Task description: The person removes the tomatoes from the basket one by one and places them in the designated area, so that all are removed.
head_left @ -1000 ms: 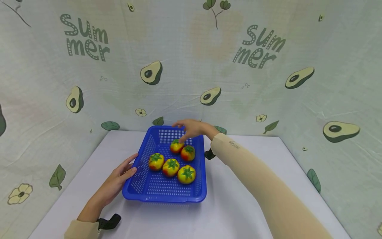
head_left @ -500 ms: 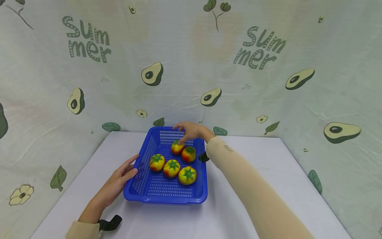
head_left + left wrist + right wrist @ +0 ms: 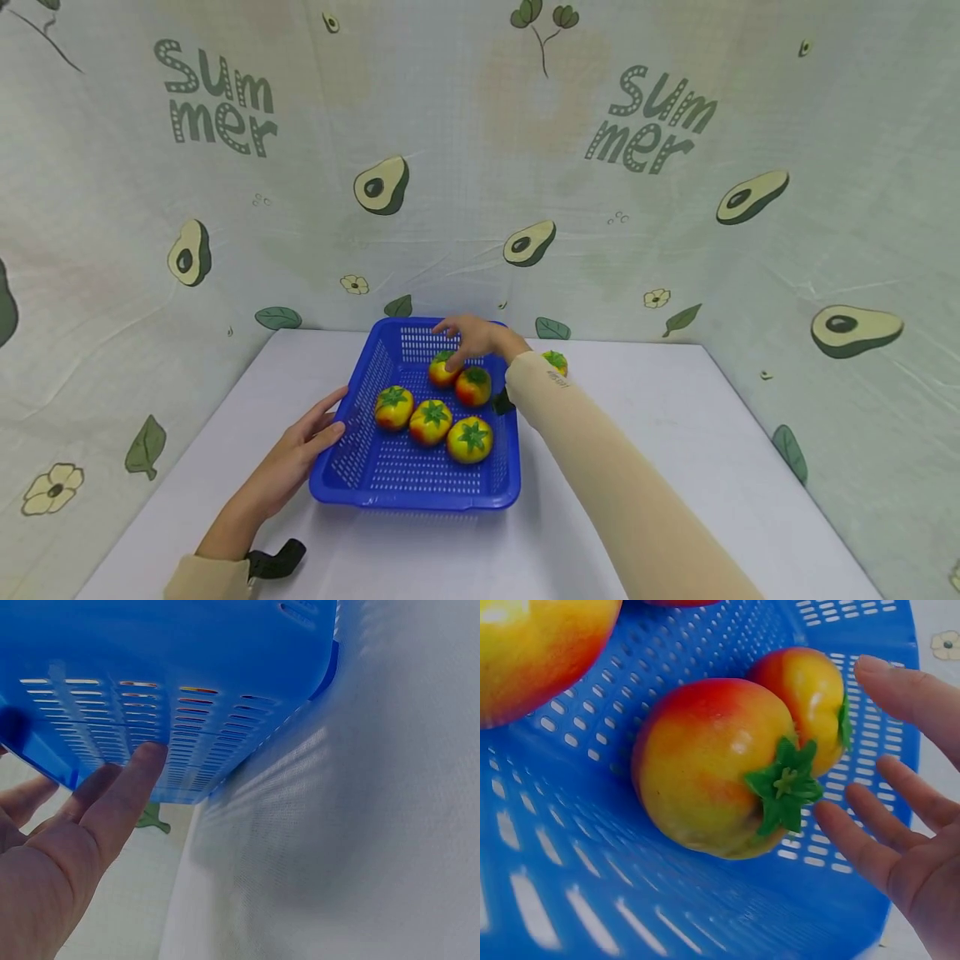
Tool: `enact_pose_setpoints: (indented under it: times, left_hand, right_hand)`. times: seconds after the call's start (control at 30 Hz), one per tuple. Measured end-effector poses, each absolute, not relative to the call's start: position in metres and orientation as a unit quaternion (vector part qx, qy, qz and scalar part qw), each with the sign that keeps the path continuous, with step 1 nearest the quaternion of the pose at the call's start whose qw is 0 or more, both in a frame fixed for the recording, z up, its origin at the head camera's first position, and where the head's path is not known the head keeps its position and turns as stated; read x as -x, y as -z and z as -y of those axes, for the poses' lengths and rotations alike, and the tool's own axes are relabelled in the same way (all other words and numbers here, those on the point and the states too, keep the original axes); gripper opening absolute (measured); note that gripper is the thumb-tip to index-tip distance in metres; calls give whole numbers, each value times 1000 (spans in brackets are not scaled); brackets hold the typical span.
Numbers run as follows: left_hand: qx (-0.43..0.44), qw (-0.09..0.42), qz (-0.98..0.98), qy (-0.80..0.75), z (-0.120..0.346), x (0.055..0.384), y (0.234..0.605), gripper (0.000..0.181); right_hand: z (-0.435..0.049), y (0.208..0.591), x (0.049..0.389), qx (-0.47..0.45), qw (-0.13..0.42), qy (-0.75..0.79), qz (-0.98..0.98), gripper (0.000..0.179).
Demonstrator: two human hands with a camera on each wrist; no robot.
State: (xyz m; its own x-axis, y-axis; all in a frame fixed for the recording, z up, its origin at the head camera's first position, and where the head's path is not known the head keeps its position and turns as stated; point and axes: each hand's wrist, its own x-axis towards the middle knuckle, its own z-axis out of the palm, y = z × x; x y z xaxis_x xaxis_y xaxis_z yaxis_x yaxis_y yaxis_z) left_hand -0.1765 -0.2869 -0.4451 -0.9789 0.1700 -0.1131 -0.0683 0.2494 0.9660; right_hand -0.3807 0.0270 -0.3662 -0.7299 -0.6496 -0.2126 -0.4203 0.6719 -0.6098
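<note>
A blue plastic basket (image 3: 415,502) stands on the white table, with several yellow-and-red tomatoes in it, each with a green star-shaped top. My left hand (image 3: 288,454) is at the basket's left side, its fingertips against the slotted outer wall, as the left wrist view shows. Over the far right part of the basket, my right hand (image 3: 477,339) has its fingers spread. Its thumb overlaps the rearmost tomato (image 3: 441,375) in the head view, with another tomato (image 3: 474,387) right beside it. In the right wrist view, the fingers (image 3: 859,844) are apart and nothing is between them.
One more tomato (image 3: 555,361) lies on the table outside the basket, partly hidden by the right sleeve (image 3: 592,442). A cloth printed with avocados (image 3: 528,242) hangs behind the table and along both sides. Each wrist wears a black camera mount (image 3: 276,559).
My right forearm has shifted left and the hand slightly lower, uncovering the tomato outside the basket. The left hand, basket and the tomatoes in it stay as they were.
</note>
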Motion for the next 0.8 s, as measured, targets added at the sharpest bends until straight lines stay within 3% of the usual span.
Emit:
enact_pose_setpoints:
  times: [0.8]
  left_hand:
    - [-36,97,-785,-611,287,178,447,69]
  right_hand:
    - [-18,394,381,282,223,260,-896,67]
